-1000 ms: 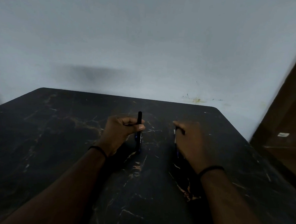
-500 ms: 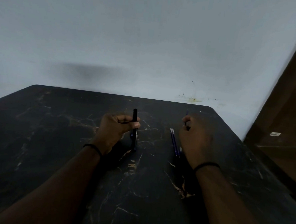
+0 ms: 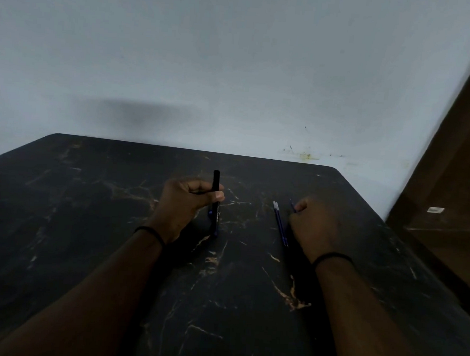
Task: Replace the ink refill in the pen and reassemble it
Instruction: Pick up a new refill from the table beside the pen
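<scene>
Left hand (image 3: pixel 184 205) grips the pen (image 3: pixel 215 204) upright on the table (image 3: pixel 88 224), apparently steadying it for refilling, while right hand (image 3: pixel 312 226), fingers curled, pinches one refill (image 3: pixel 292 206) beside two spare refills (image 3: pixel 280 223).

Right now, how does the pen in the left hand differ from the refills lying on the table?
The pen is thick, black and stands nearly upright, gripped by the left hand; the refills are thin, blue and lie flat on the table, untouched, beside the right hand. Both point away from the person.
</scene>
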Motion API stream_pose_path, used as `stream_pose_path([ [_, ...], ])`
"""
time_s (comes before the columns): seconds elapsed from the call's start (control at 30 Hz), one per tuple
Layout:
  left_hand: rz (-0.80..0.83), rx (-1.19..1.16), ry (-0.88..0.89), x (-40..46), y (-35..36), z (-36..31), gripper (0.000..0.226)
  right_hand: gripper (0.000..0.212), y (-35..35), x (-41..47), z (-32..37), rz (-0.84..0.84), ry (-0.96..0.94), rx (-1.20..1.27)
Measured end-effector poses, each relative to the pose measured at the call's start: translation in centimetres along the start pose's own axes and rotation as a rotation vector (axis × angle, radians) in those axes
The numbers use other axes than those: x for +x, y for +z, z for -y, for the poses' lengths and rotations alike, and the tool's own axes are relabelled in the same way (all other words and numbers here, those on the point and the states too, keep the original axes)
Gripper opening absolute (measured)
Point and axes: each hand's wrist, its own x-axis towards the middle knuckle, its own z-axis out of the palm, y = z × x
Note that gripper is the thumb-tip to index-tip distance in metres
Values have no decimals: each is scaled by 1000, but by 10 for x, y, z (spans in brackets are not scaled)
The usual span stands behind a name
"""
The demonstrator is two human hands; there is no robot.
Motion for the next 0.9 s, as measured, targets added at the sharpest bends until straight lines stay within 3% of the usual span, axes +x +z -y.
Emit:
stream_pose_path([
  [0.63, 0, 40, -11, -5, 3, -5, 14, 5, 3, 0, 0, -11, -14, -8],
  [0.9, 18, 42, 0, -3, 1, -3, 14, 16, 2, -3, 2, -44, -9, 10],
])
